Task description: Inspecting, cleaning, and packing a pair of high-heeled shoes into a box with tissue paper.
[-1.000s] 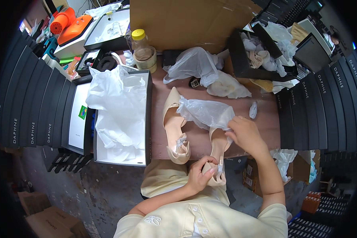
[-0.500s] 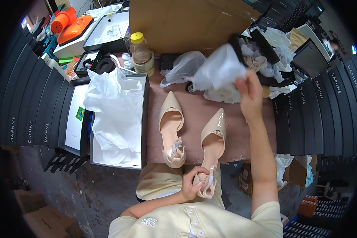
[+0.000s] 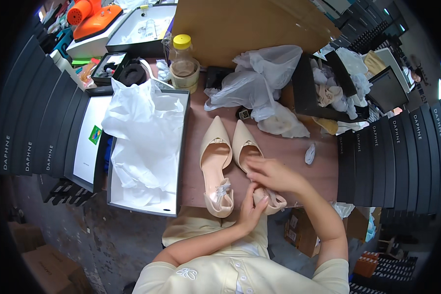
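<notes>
Two beige pointed-toe ankle-strap shoes lie side by side on the brown table, toes away from me. My left hand [image 3: 253,210] grips the right-hand shoe [image 3: 240,138] near its heel, thumb over the insole. Across that shoe's opening reaches my right hand [image 3: 274,175], fingers stretched out and apart, their tips at the insole. No hand touches the left-hand shoe [image 3: 215,161]; clear wrapping shows around its strap. Just left of it is an open shoe box [image 3: 181,147] with white tissue paper [image 3: 142,142] spilling over its side.
Crumpled plastic bags [image 3: 259,78] lie at the table's back, before a cardboard panel [image 3: 250,29]. A small clear plastic piece [image 3: 310,154] sits at right. Dark shoe boxes line both sides, left [image 3: 34,112] and right [image 3: 377,161]. A yellow-lidded jar [image 3: 182,54] stands behind.
My right hand has let go of the white plastic bag at the back and come down to the right-hand shoe. That shoe has moved closer to the other. A small plastic piece now shows at right.
</notes>
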{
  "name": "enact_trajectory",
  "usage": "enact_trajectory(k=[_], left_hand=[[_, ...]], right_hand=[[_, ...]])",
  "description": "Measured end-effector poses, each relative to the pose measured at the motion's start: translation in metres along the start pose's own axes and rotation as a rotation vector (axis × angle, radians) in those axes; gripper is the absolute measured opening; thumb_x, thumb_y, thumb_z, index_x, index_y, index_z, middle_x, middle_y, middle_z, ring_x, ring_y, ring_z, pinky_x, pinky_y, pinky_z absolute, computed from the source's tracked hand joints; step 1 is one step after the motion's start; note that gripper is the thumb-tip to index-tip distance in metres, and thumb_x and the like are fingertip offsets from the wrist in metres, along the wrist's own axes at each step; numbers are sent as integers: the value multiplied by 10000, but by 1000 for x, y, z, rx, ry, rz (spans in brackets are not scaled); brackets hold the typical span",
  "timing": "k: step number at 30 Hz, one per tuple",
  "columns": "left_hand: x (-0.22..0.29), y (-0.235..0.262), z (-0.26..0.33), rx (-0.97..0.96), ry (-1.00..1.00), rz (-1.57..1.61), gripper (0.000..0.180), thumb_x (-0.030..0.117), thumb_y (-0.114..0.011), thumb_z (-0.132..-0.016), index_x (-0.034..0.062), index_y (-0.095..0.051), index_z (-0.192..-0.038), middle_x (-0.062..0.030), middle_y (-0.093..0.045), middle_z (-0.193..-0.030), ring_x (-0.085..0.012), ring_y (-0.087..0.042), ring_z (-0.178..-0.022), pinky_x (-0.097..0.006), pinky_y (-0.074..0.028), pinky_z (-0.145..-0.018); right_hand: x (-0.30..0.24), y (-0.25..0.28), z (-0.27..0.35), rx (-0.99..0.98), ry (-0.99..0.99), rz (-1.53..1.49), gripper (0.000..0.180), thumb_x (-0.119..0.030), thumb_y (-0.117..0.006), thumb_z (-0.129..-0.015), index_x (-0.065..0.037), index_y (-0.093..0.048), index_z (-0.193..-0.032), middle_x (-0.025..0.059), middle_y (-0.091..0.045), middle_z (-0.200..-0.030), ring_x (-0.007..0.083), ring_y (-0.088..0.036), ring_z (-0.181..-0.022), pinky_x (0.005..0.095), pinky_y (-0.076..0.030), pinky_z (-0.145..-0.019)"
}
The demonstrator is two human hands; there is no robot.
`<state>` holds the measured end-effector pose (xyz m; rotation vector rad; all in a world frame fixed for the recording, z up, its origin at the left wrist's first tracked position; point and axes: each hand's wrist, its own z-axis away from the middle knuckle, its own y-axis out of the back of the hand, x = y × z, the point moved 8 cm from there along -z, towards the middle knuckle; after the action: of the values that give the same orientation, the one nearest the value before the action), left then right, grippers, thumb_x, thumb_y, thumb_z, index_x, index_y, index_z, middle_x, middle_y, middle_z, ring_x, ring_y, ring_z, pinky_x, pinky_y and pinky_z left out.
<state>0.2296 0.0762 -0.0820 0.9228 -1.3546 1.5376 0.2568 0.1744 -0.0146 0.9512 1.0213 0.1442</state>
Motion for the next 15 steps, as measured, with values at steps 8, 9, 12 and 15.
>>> enact_trajectory(k=[8, 9, 12, 15], left_hand=[[-12, 9, -2, 73, -55, 126, 525, 402, -518, -833, 9, -382, -1152, -130, -524, -984, -192, -530, -904, -303, -414, -827], [-12, 8, -2, 99, -89, 136, 547, 432, -515, -823, 9, -386, -1144, -127, -524, -966, -193, -536, -884, -305, -423, -807], [-12, 11, -1, 104, -154, 77, 623, 541, -491, -802, 1, -408, -1103, -127, -533, -893, -203, -554, -793, -313, -441, -717], [-14, 11, 0, 93, -199, 22, 724, 655, -468, -779, -17, -433, -1045, -131, -550, -818, -215, -571, -697, -314, -454, -636]], right_hand=[[42, -43, -54, -76, -442, 211, 533, -387, -557, -791, 134, -566, -904, 309, -568, -964, 395, -570, -904, 425, -444, -838], [52, -52, -56, -165, -564, 199, 527, -398, -555, -785, 120, -585, -878, 301, -581, -929, 400, -575, -883, 433, -446, -832], [54, -46, -64, -31, -367, 123, 502, -410, -551, -771, 87, -616, -809, 286, -597, -850, 406, -584, -824, 445, -456, -801], [50, -47, -65, -49, -386, 125, 567, -456, -545, -768, 92, -591, -908, 296, -577, -932, 413, -562, -889, 454, -438, -831]])
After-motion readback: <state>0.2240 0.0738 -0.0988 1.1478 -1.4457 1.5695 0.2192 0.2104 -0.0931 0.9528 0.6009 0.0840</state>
